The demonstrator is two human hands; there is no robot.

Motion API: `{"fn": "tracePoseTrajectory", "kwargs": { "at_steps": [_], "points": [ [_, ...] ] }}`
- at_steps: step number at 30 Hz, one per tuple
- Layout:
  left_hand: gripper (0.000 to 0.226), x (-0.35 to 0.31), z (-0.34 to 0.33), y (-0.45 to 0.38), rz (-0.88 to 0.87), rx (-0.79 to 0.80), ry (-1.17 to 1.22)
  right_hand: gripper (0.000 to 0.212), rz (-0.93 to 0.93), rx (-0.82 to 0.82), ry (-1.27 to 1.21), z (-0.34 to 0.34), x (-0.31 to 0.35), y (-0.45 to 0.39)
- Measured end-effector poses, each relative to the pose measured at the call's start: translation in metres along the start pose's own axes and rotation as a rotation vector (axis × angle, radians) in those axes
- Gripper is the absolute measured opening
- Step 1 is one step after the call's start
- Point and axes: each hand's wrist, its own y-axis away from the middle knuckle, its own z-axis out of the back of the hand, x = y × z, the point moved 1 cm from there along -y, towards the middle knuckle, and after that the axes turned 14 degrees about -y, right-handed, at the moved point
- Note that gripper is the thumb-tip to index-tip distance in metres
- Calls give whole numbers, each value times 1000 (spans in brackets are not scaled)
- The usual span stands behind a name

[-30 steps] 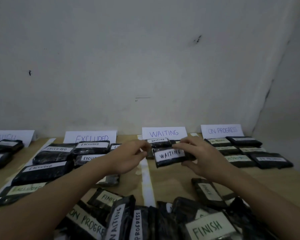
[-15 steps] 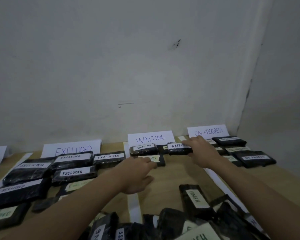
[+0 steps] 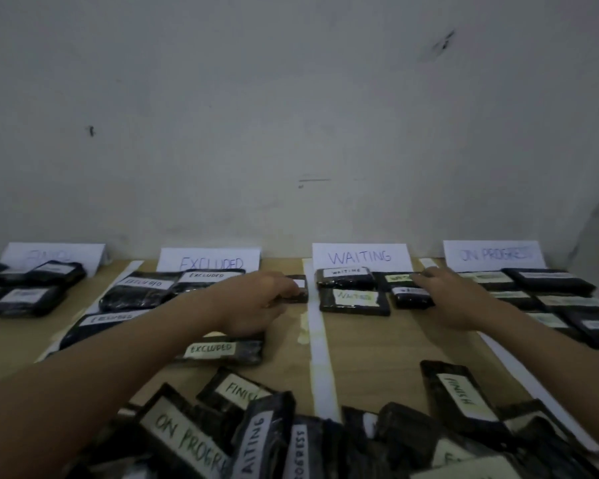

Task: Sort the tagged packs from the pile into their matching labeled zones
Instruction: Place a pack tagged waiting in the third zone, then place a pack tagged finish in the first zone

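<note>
Since half a second ago the WAITING pack [image 3: 412, 296] has come down from the back row beside the sign to a spot in the second row, and the left hand [image 3: 256, 300] has crossed the white divider strip [image 3: 317, 326] into the EXCLUDED zone.

That pack now lies flat on the bench [image 3: 388, 344], in front of the WAITING sign [image 3: 360, 257] and just right of another pack tagged WAITING [image 3: 355, 300]. Its long axis runs left to right, parallel to the sign, with the tag facing up; the lettering is blurred. The right hand [image 3: 445, 299] rests on its right end, fingers stretched across toward the pack behind it; whether they press or pinch I cannot tell.

Left of the sign, past the strip, the left hand curls its fingertips on a small dark pack [image 3: 300, 288] at the zone's right edge, seemingly nudging or gripping it.

The step in hand looks like settling a placed pack into line while tidying a neighbour. Next, both hands would need to let go and draw back to the unsorted pile [image 3: 291, 440] at the near edge, well apart from the sign, read a tag there, and lift one pack without dragging the others.
</note>
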Motion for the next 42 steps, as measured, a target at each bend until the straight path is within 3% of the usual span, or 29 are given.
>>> {"fn": "tracePoseTrajectory", "kwargs": {
  "at_steps": [7,10,13,17,22,26,29,33,36,42],
  "points": [
    [31,22,-5,46,76,27,36,35,402,135,-378,30,117,30],
    [33,28,-6,60,104,24,39,25,473,254,-519,28,171,40],
    [31,32,-6,70,108,-25,57,25,437,347,-545,19,205,38],
    [32,39,-6,80,112,-59,66,43,261,489,-524,8,227,33],
    [30,47,-10,93,145,-73,119,45,178,521,-464,-3,236,30],
    [32,48,-14,100,174,-116,247,29,178,418,-566,5,228,34],
    [33,43,-12,104,214,-142,427,29,245,244,-878,14,219,36],
    [18,35,1,107,285,-241,864,29,299,-15,-1281,37,210,49],
    [12,30,14,109,330,-326,1118,34,302,-67,-1535,52,205,60],
    [12,21,35,114,316,-425,1215,31,309,-66,-1873,78,199,77]
  ]
}}
